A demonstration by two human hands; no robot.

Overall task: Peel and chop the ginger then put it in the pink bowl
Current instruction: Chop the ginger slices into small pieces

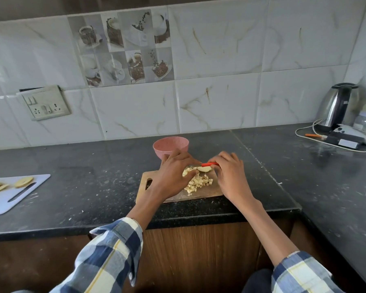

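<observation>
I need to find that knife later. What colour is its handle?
Orange-red; the knife handle shows in the head view, gripped by the right hand.

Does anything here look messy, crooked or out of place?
Yes. The switch plate on the wall tiles hangs tilted, with a dark gap showing above it. Pale crumbs speckle the dark counter around the wooden board, where the chopped ginger sits.

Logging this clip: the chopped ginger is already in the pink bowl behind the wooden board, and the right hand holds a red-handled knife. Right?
Not quite. The head view shows the chopped ginger still piled on the wooden board, not in the pink bowl, which does stand behind the board. The right hand does hold the red-handled knife.
</observation>
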